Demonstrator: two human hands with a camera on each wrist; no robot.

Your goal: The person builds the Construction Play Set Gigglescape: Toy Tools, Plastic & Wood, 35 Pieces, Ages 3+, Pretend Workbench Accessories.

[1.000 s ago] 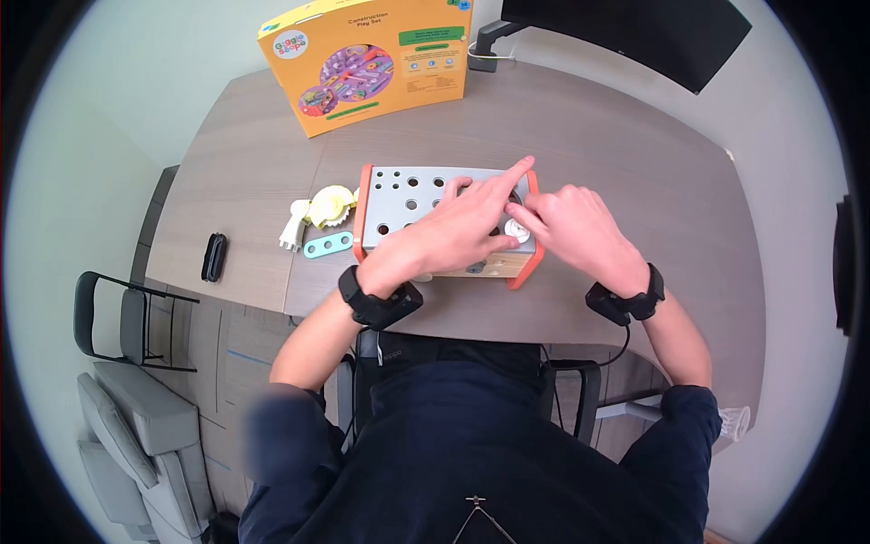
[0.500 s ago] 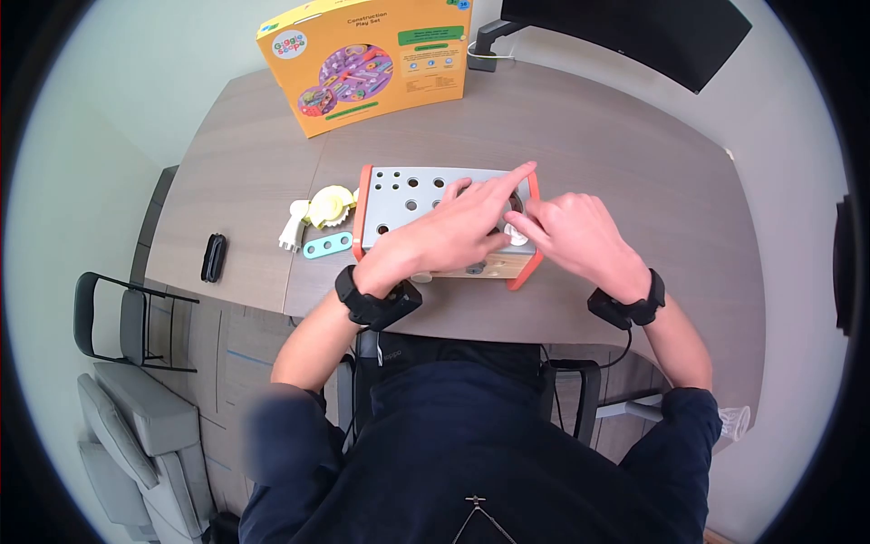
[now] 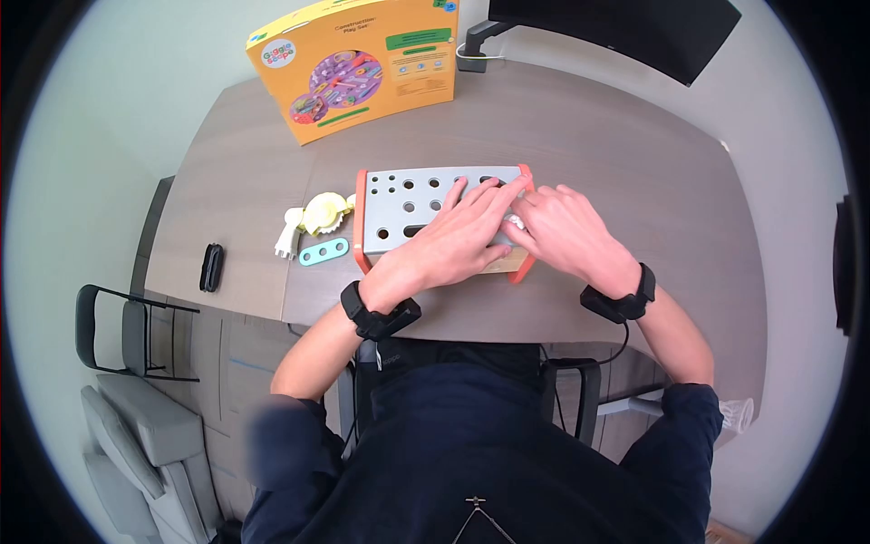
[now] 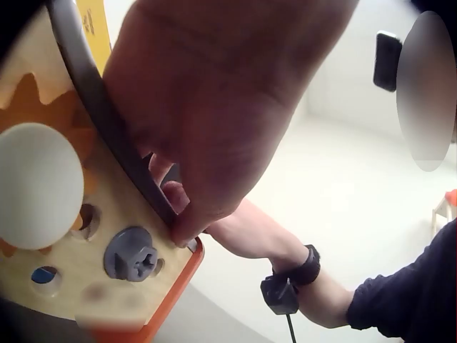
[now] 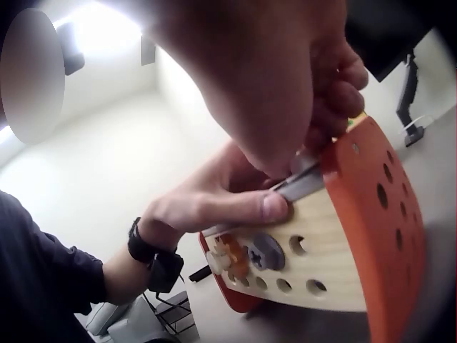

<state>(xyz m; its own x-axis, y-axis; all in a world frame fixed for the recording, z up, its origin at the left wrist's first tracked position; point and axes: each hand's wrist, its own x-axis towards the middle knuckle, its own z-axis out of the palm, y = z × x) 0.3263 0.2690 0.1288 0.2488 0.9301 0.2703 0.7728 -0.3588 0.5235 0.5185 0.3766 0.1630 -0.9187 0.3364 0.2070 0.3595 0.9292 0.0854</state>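
Note:
A toy workbench [image 3: 390,213] with a grey holed top, orange end panels and a wooden front stands on the desk. My left hand [image 3: 462,238] rests across its top with fingers stretched out. Its thumb [image 5: 257,207] presses along the front upper edge. At the right end of the top, my right hand [image 3: 573,228] has its fingers curled and pinches a small white round piece [image 3: 515,220], mostly hidden by the fingers. On the wooden front sit a grey cross-slotted screw [image 4: 132,255] and an orange gear [image 4: 32,100] behind a white knob [image 4: 37,186].
Left of the workbench lie a pale yellow toy with a toothed disc [image 3: 326,213] and a teal strip with holes [image 3: 323,252]. A black case [image 3: 211,267] is farther left. Behind stand a yellow play-set box [image 3: 362,72] and a monitor [image 3: 625,32].
The head view has shifted slightly. My left hand's fingers now lie flatter and more spread on the top. My right hand's fingers have closed in, covering more of the white piece.

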